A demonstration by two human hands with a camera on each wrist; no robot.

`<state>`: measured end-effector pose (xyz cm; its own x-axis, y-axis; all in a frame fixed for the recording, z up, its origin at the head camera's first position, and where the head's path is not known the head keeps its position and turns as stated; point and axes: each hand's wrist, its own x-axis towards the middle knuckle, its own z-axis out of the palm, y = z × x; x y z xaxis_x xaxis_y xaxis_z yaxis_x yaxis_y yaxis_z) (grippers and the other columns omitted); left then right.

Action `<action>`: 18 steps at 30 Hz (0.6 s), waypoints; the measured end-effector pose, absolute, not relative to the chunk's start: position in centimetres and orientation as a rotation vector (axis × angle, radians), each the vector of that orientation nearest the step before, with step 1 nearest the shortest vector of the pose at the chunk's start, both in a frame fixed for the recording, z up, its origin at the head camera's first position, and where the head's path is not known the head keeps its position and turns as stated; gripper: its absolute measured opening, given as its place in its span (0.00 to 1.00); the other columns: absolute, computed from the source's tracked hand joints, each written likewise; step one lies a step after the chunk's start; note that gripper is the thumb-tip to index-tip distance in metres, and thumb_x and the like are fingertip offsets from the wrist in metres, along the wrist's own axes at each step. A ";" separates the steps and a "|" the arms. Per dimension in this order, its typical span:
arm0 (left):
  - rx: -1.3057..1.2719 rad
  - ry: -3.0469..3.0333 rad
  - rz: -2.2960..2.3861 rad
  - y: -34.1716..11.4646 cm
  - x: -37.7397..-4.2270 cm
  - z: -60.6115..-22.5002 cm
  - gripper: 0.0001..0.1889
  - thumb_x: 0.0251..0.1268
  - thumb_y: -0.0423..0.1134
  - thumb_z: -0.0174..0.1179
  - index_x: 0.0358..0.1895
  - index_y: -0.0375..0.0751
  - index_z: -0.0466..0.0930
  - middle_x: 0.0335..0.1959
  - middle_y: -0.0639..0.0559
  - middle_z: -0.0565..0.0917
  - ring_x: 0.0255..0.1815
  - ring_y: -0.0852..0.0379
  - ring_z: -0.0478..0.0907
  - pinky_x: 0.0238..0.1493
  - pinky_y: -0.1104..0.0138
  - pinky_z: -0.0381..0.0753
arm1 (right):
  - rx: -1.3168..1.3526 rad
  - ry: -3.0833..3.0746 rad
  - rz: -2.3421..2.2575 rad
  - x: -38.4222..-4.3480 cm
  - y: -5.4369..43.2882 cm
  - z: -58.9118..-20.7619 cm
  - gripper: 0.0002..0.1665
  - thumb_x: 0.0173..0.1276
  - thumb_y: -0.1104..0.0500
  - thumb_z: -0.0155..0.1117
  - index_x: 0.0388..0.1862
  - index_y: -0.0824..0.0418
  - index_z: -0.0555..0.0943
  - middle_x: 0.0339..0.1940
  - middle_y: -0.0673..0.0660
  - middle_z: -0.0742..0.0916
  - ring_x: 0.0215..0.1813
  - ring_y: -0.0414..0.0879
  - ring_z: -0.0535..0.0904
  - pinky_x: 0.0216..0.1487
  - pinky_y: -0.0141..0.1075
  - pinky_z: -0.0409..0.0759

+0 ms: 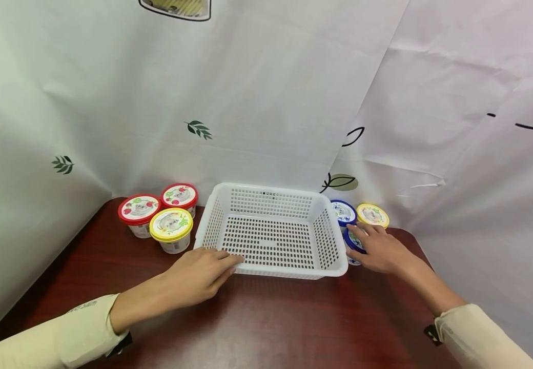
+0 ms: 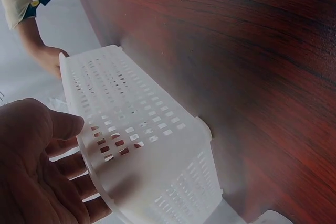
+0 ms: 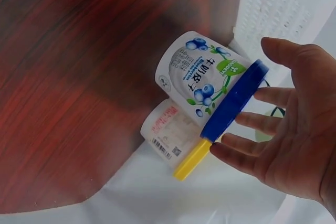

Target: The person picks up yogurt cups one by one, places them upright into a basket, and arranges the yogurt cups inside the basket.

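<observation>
A white plastic basket [image 1: 289, 270] with slotted walls sits on the table. My left hand [image 1: 197, 277] grips its front left rim, the thumb outside and the fingers reaching over the inner side, as the left wrist view shows. Right of the basket, my right hand [image 1: 382, 251] is spread over the nearer blue-lidded tub [image 3: 202, 74], printed with blueberries. Its fingertips are right at the blue lid [image 3: 236, 98], thumb held apart. Behind stand another blue-lidded tub [image 1: 343, 211] and a yellow-lidded tub [image 1: 372, 214], partly hidden.
Left of the basket stand two red-lidded tubs [image 1: 140, 208] and a yellow-lidded tub [image 1: 171, 225]. A pale printed sheet [image 1: 266, 102] hangs behind and on both sides of the dark red wooden table [image 1: 285, 323].
</observation>
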<state>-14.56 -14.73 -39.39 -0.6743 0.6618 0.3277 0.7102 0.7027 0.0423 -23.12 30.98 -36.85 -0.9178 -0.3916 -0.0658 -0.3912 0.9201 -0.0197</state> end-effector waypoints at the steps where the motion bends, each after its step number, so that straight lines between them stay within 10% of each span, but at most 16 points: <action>1: -1.084 -2.628 -0.240 -14.7 -14.6 -39.4 0.16 0.79 0.39 0.69 0.65 0.49 0.89 0.49 0.53 0.94 0.44 0.48 0.92 0.47 0.53 0.90 | -0.622 3.012 -0.007 -23.1 31.0 -36.8 0.45 0.82 0.39 0.69 0.85 0.64 0.73 0.83 0.77 0.75 0.80 0.85 0.70 0.73 0.79 0.74; 18: -1.100 -2.623 -0.275 -14.6 -14.9 -39.1 0.14 0.79 0.38 0.69 0.62 0.51 0.89 0.41 0.55 0.93 0.36 0.50 0.91 0.34 0.56 0.87 | -0.618 3.019 0.012 -24.1 31.1 -36.3 0.46 0.75 0.40 0.75 0.82 0.64 0.75 0.78 0.77 0.79 0.74 0.82 0.76 0.70 0.75 0.78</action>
<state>-14.86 -14.65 -39.13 -0.6696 0.6656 0.3296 0.7195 0.6914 0.0655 -24.08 31.13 -36.30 -0.9178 -0.3925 -0.0597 -0.3929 0.9196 -0.0046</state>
